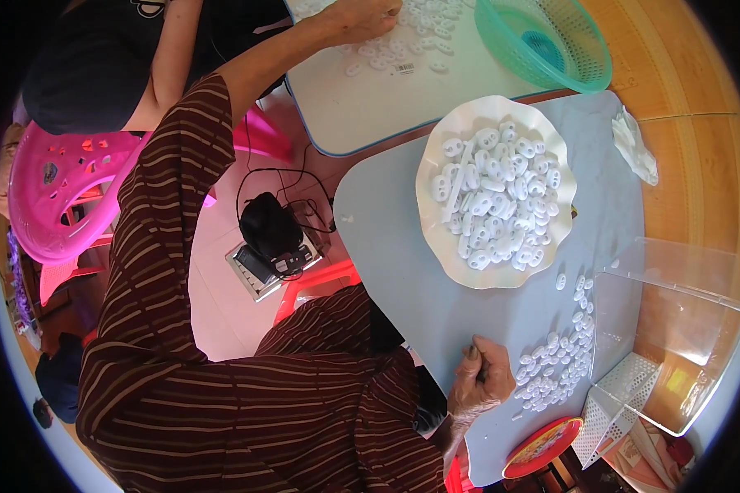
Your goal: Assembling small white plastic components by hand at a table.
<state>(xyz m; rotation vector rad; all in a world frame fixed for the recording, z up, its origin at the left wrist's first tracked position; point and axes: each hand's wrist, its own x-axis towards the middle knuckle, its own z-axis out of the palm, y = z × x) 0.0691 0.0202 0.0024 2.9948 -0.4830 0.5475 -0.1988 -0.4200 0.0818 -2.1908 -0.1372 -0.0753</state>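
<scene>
White oval plastic pieces (555, 366) lie loose in a strip on the near grey table (395, 246), beside the wearer's right hand (478, 380)

Head view, the only view:
- Right hand rests at the near table edge, fingers curled together, fingertips touching the table just left of the strip. Whether it pinches a piece cannot be told
- Left hand (362, 18) is stretched across to the far table (362, 107), fingers bent over a second scatter of white pieces (411, 37). Grip cannot be told
- White scalloped plate (444, 238) holds 1 heap of the same pieces, mid-table
- Green basket (584, 70) sits at the far edge; clear plastic box (674, 329) stands right of the strip, close to it
- Another person (90, 66) sits at upper left by a pink chair (57, 197)

Risks, as judged:
- The strip runs close to the near table edge; a sweep of the right hand could push pieces to the floor
- With the left arm at full reach, its sleeve (164, 205) could brush across other things
</scene>
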